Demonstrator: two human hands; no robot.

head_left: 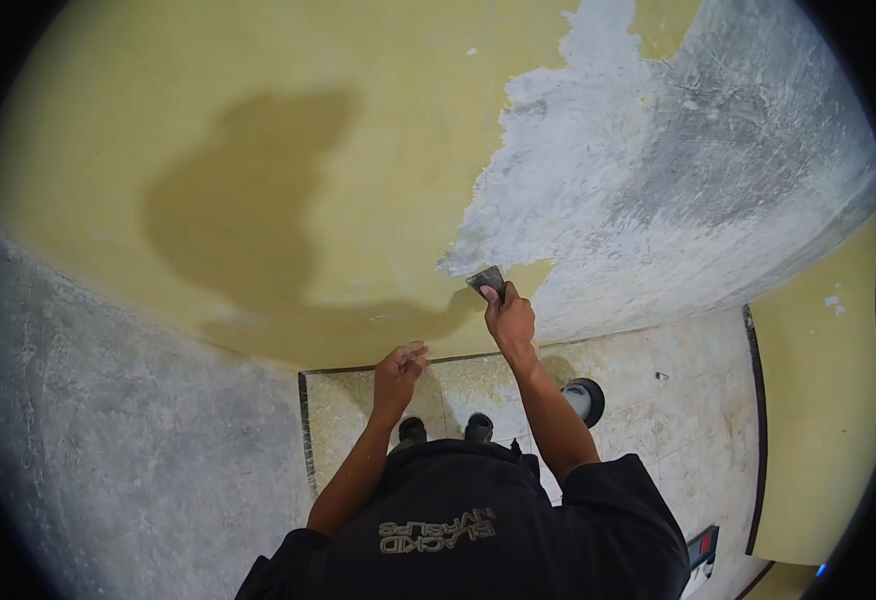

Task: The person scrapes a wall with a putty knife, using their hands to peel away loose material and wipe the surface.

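My right hand (511, 318) is closed on a small dark scraper (487, 283), whose blade lies at the wall where yellow paint (408, 180) borders a bare grey-white patch (598, 170). The patch has a ragged edge and spreads up and to the right. Lower and to the left, my left hand (399, 380) hangs in front of the wall's foot with its fingers partly curled and apart, holding nothing that I can see.
On the floor (678, 400), strewn with paint flakes, a round dark-rimmed container (583, 402) stands by my right arm. A red and black object (701, 545) lies at the lower right. A grey wall (158, 400) is on the left, another yellow wall (818, 400) on the right.
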